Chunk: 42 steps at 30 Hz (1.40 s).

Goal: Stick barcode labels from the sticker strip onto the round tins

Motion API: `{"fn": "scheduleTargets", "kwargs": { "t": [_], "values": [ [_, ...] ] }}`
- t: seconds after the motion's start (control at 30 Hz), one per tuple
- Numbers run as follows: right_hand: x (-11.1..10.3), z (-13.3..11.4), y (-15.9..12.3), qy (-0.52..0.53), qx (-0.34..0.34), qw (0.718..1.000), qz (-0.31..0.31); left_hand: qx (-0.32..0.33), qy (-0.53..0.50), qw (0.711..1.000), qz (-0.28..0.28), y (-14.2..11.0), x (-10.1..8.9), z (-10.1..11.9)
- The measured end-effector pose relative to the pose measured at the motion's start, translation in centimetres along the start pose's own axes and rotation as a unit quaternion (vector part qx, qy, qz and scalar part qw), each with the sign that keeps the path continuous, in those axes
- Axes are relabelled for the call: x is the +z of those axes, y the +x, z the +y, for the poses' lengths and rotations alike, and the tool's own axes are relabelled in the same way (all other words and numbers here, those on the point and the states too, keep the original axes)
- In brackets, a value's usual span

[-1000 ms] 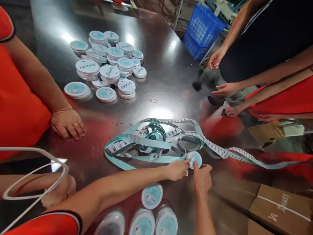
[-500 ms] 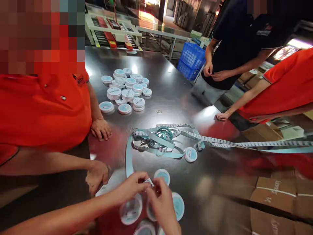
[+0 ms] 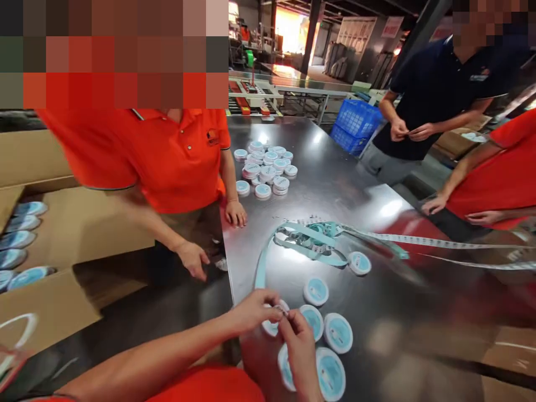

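My left hand [image 3: 251, 311] and my right hand [image 3: 298, 341] meet low in the view, their fingertips pinching a small white label [image 3: 281, 310]. Just under them lies a round white spool with a teal centre [image 3: 271, 327], partly hidden by my fingers. Several matching spools lie close to my right hand, among them one [image 3: 338, 333] and another [image 3: 316, 291]. Farther up, a teal ribbon with white barcode tape [image 3: 318, 241] lies tangled on the steel table [image 3: 335, 195]. Its tape runs off to the right.
A stacked pile of spools [image 3: 266, 167] stands at the table's far end. Co-workers stand around it: an orange shirt [image 3: 180, 162], a dark shirt [image 3: 439, 95], and an orange sleeve [image 3: 502, 173]. A blue crate [image 3: 355, 125] and a cardboard box of spools [image 3: 62, 223] stand beyond.
The view has swung left and up. My hands have moved from the spool beside the ribbon to the group of spools near the table edge, and they now pinch a small label.
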State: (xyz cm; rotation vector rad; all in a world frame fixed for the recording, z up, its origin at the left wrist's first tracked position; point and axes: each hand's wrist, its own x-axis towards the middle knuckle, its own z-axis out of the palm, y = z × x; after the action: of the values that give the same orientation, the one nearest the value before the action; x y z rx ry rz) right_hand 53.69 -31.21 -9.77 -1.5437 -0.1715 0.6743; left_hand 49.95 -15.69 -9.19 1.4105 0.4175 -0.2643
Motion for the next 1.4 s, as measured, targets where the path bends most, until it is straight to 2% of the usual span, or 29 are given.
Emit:
{"fn": "scheduleTargets", "kwargs": {
  "t": [0.17, 0.3, 0.47, 0.57, 0.67, 0.77, 0.9, 0.97, 1.03, 1.13, 1.2, 1.3, 1.4],
  "values": [
    [-0.3, 0.9, -0.5, -0.037, 0.026, 0.999, 0.004, 0.002, -0.007, 1.0, 0.011, 0.0, 0.0, -0.8],
    [-0.3, 1.5, -0.6, -0.084, 0.022, 0.996, 0.034, 0.006, -0.006, 1.0, 0.016, 0.6, -0.4, -1.5],
    [-0.7, 1.1, -0.4, -0.133, 0.031, 0.988, 0.071, -0.009, 0.047, 0.999, -0.008, 0.7, -0.8, -2.6],
    [-0.7, 1.0, -0.1, -0.155, 0.048, 0.985, 0.057, -0.05, 0.05, 0.997, -0.026, 1.2, -0.6, -3.3],
    [-1.4, 1.5, 0.5, -0.184, 0.056, 0.978, 0.078, -0.101, 0.034, 0.993, -0.042, 2.2, -0.7, -4.0],
    [-4.7, 2.3, 1.8, -0.226, 0.069, 0.963, 0.131, -0.115, 0.065, 0.989, -0.07, 3.5, -1.3, -4.7],
    [-12.1, 2.7, 5.1, -0.239, 0.092, 0.945, 0.205, -0.101, 0.144, 0.976, -0.125, 4.9, -2.0, -4.8],
    [-15.0, 2.7, 7.0, -0.232, 0.088, 0.951, 0.182, -0.082, 0.179, 0.969, -0.148, 5.5, -1.7, -4.5],
    [-16.4, 2.8, 8.6, -0.246, 0.086, 0.958, 0.12, -0.022, 0.229, 0.959, -0.163, 6.3, -0.9, -4.0],
    [-16.3, 2.8, 10.2, -0.291, 0.087, 0.952, 0.028, 0.111, 0.338, 0.92, -0.165, 8.0, 0.8, -3.9],
    [-15.9, 2.7, 10.8, -0.313, 0.087, 0.946, -0.001, 0.163, 0.411, 0.882, -0.163, 9.3, 1.9, -4.1],
    [-15.6, 2.5, 11.2, -0.332, 0.091, 0.939, -0.023, 0.184, 0.49, 0.837, -0.162, 10.8, 3.2, -4.4],
    [-15.7, 2.6, 11.5, -0.345, 0.092, 0.933, -0.029, 0.165, 0.538, 0.809, -0.17, 11.6, 3.7, -4.2]
  ]
}}
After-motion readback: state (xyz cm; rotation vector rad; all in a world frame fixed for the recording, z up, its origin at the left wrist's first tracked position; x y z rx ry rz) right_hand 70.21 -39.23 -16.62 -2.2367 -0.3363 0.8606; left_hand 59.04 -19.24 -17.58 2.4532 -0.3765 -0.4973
